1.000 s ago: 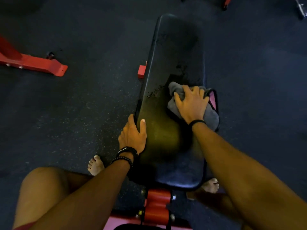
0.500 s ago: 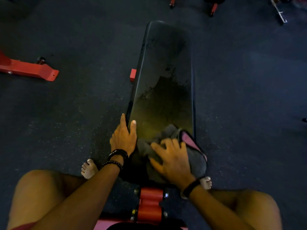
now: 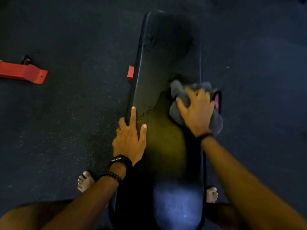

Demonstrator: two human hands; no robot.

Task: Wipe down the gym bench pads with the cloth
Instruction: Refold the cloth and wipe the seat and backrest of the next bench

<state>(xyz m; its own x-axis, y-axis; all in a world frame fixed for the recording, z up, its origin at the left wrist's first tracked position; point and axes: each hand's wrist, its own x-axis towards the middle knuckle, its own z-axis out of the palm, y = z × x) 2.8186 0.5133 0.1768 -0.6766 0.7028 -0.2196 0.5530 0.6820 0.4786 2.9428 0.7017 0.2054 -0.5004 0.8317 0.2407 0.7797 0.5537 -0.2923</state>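
A long black bench pad (image 3: 166, 55) runs away from me, with dark wet marks at its far half. A grey cloth (image 3: 177, 92) with a pink, black-edged side lies bunched on the pad's right edge at mid-length. My right hand (image 3: 196, 112) presses flat on the cloth with fingers spread. My left hand (image 3: 129, 140) rests on the pad's left edge; the index finger and thumb lie straight on top, and the other fingers reach over the side.
Dark speckled rubber floor surrounds the bench. A red steel frame foot (image 3: 25, 73) lies on the floor at left, and a small red bracket (image 3: 130, 73) sticks out under the pad's left side. My bare feet (image 3: 85, 180) stand on either side of the near end.
My right hand has pushed the cloth from the pad's near end away from me to its right edge at mid-length. My left hand stays on the left edge.
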